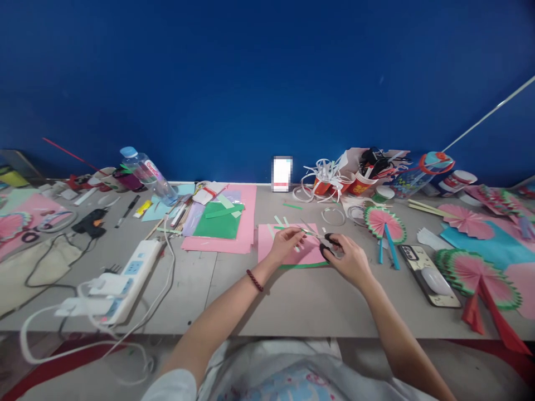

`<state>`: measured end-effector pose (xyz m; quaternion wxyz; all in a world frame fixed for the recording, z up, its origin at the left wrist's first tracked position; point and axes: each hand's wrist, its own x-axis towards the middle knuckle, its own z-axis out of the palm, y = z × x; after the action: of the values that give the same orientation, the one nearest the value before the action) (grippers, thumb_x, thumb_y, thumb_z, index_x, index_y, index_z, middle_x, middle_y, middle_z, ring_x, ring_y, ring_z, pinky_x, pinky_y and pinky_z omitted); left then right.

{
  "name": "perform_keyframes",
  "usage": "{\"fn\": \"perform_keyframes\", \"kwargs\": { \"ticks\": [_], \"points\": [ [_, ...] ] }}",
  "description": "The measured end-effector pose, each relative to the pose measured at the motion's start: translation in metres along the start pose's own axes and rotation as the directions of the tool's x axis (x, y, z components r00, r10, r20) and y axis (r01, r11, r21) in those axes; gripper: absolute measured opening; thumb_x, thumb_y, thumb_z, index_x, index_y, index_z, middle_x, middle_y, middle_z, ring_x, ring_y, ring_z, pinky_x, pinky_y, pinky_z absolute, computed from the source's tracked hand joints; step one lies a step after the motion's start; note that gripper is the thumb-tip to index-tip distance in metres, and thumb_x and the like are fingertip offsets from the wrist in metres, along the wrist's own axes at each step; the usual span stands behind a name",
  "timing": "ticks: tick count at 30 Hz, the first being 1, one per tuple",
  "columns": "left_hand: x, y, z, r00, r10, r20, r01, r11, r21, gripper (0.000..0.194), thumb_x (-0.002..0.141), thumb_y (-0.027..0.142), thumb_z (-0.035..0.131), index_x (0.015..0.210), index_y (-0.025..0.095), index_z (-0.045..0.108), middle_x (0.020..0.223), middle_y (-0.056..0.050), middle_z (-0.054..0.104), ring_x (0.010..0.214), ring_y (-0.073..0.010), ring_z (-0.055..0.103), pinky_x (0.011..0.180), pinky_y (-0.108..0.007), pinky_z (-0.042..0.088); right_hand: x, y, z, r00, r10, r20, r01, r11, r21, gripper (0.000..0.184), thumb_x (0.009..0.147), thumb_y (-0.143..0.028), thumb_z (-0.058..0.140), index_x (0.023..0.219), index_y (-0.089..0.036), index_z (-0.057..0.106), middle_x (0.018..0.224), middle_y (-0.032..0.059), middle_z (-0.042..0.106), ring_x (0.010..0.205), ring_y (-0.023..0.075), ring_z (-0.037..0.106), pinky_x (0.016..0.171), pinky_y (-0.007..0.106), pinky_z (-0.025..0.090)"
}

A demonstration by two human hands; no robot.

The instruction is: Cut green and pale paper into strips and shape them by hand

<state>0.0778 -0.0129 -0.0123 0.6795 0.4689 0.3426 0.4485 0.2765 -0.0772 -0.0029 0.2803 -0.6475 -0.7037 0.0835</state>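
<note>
My right hand (349, 257) has its fingers through the black handles of a pair of scissors (325, 243); the slim blades point up and left. Close to the blades, my left hand (285, 245) pinches a narrow green paper strip (307, 231). Under both hands lies a pink paper sheet (267, 240) with a green band along its near edge. Small pale paper scraps lie on and around this sheet. Whether the blades touch the strip is too small to tell.
Left of my hands, green sheets (217, 223) rest on pink paper. A power strip (134, 281) with cables, a tilted plastic bottle (150, 175) and a glue gun (90, 223) stand further left. Rightward are paper fans (385, 223), a phone (428, 275) and cups (361, 184). A lit screen (282, 174) leans at the back.
</note>
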Motion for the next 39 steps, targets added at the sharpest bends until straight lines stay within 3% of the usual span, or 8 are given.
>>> {"fn": "perform_keyframes", "kwargs": {
  "ticks": [7,12,17,21,26,30,35,39],
  "points": [
    [0.007,-0.001,-0.008,0.996,0.026,-0.081,-0.025,1.0,0.013,0.036,0.066,0.048,0.073,0.077,0.014,0.067,0.068,-0.003,0.064,0.059,-0.0122,0.058,0.05,-0.023,0.045,-0.002,0.006,0.006,0.996,0.092,0.004,-0.092,0.993,0.077,0.029,0.078,-0.042,0.059,0.1,-0.022,0.057,0.084,0.0058,0.065,0.07,0.0196,0.057,0.068,0.032,0.045],
    [0.016,0.011,-0.019,0.982,0.126,-0.141,-0.084,0.96,0.267,0.021,0.074,0.037,0.064,0.07,0.016,0.065,0.07,-0.003,0.066,0.067,-0.0142,0.059,0.061,-0.025,0.046,-0.001,0.02,0.017,0.983,0.181,-0.01,-0.17,0.941,0.293,0.034,0.077,-0.048,0.06,0.098,-0.022,0.054,0.074,0.0022,0.06,0.054,0.0144,0.047,0.057,0.029,0.042],
    [0.039,0.028,-0.035,0.975,0.223,0.013,-0.14,0.566,0.812,0.019,0.085,0.026,0.048,0.074,0.02,0.062,0.078,-0.002,0.068,0.072,-0.0145,0.061,0.066,-0.024,0.043,0.004,0.029,0.021,0.948,0.305,0.096,-0.299,0.737,0.606,0.037,0.078,-0.058,0.056,0.09,-0.023,0.049,0.071,0.0013,0.058,0.052,0.0135,0.048,0.044,0.025,0.037],
    [0.061,0.037,-0.045,0.982,0.189,0.026,-0.096,0.372,0.923,0.014,0.084,0.022,0.05,0.075,0.021,0.061,0.07,-0.003,0.065,0.067,-0.0178,0.058,0.061,-0.027,0.036,0.006,0.024,0.016,0.892,0.381,0.245,-0.441,0.607,0.661,0.042,0.076,-0.062,0.056,0.087,-0.023,0.045,0.071,0.0018,0.06,0.05,0.0124,0.052,0.035,0.021,0.031],
    [0.08,0.039,-0.055,0.989,0.144,0.029,-0.054,0.172,0.984,0.018,0.087,0.027,0.051,0.073,0.019,0.06,0.07,-0.006,0.063,0.069,-0.0206,0.057,0.062,-0.028,0.034,0.003,0.015,0.013,0.853,0.422,0.308,-0.52,0.631,0.576,0.046,0.068,-0.06,0.064,0.089,-0.024,0.043,0.075,0.0033,0.063,0.054,0.0157,0.057,0.031,0.02,0.031],
    [0.085,0.041,-0.06,0.989,0.145,0.035,-0.045,0.069,0.997,0.02,0.09,0.021,0.045,0.081,0.016,0.062,0.081,-0.011,0.064,0.077,-0.0236,0.059,0.066,-0.031,0.036,0.002,0.012,0.014,0.894,0.403,0.193,-0.447,0.783,0.434,0.04,0.069,-0.056,0.064,0.085,-0.024,0.045,0.071,0.0032,0.064,0.05,0.0149,0.054,0.04,0.024,0.037],
    [0.059,0.042,-0.038,0.975,0.188,0.119,-0.119,-0.011,0.993,0.025,0.083,0.008,0.047,0.104,0.01,0.06,0.099,-0.016,0.062,0.101,-0.0286,0.054,0.08,-0.036,0.039,0.001,0.015,0.015,0.933,0.354,0.06,-0.353,0.874,0.333,0.033,0.075,-0.053,0.058,0.086,-0.023,0.049,0.07,0.0042,0.068,0.052,0.0163,0.057,0.05,0.027,0.042],
    [0.012,0.027,0.002,0.927,0.133,0.352,-0.354,-0.007,0.935,0.02,0.088,0.03,0.052,0.102,0.019,0.061,0.101,-0.005,0.062,0.097,-0.0201,0.056,0.082,-0.03,0.042,0.001,0.016,0.012,0.898,0.414,0.148,-0.436,0.795,0.421,0.035,0.075,-0.056,0.056,0.085,-0.022,0.05,0.065,0.0032,0.068,0.043,0.0152,0.056,0.044,0.026,0.042]
  ]
}}
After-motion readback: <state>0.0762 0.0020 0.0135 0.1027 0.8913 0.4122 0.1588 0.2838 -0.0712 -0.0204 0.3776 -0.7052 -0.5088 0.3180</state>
